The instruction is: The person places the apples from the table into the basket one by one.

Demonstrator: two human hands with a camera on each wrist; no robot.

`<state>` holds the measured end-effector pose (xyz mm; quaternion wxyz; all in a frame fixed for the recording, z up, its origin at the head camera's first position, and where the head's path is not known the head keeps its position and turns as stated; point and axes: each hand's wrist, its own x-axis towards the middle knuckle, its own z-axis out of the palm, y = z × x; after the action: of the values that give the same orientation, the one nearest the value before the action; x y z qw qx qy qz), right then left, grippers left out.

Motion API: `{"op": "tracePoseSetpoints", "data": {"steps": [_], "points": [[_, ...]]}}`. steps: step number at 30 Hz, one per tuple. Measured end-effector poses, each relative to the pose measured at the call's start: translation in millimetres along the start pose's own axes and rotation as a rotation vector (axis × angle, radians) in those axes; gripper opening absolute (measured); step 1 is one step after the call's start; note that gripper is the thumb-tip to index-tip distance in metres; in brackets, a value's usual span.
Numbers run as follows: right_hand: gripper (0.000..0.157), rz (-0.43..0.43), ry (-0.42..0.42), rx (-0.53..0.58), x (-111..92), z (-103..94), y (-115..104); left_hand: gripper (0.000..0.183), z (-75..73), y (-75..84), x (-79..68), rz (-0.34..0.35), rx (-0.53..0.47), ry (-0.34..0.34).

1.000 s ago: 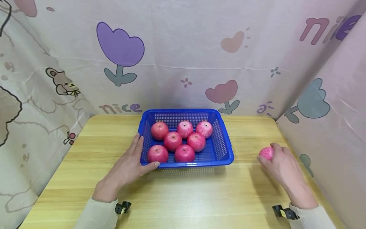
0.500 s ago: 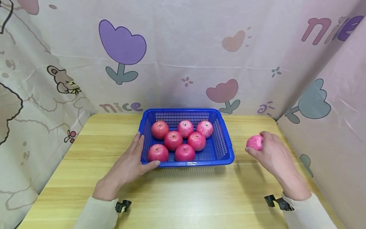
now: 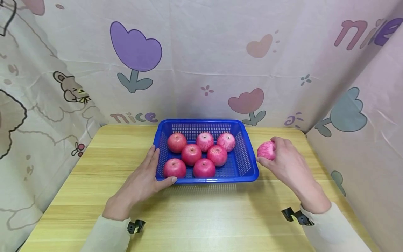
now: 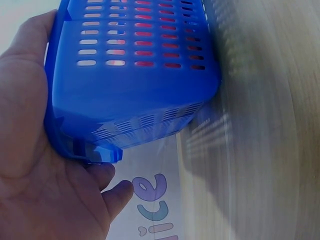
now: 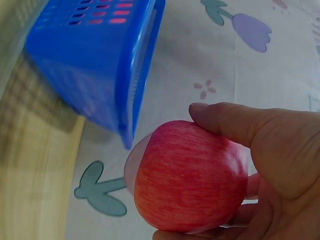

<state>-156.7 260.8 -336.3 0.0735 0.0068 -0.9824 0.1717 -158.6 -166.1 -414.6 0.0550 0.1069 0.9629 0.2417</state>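
Note:
My right hand (image 3: 289, 166) holds a red-pink apple (image 3: 266, 151) just right of the blue plastic basket (image 3: 220, 180). In the right wrist view the thumb lies over one side of the apple (image 5: 192, 177) and the fingers over the other, with the basket (image 5: 85, 82) a little apart from it. Several apples (image 3: 204, 168) sit inside the basket, with bare floor at its right front. At the basket's front left corner rests my left hand (image 3: 138, 183), its fingers fairly straight along the left side and its thumb on the front rim.
The basket stands on a light wooden table (image 3: 201, 217). A printed cloth (image 3: 195, 52) hangs behind and along both sides of the table. Small black mounts are strapped at both wrists.
My right hand has carried the apple leftward and away from me, from the table's right side to near the basket's right rim. The left hand and basket stay in place.

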Motion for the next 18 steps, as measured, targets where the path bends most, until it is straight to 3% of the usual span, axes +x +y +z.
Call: {"op": "tracePoseSetpoints", "data": {"steps": [8,18], "points": [[0.079,-0.058,-0.055,0.022,8.5,4.6,-24.7,0.129,0.6,-0.2,0.0,0.006,0.005,0.005],[0.082,-0.204,-0.102,-0.029,17.9,31.0,-48.2,0.13,1.5,-0.8,-0.4,-0.001,-0.004,0.006]]}}
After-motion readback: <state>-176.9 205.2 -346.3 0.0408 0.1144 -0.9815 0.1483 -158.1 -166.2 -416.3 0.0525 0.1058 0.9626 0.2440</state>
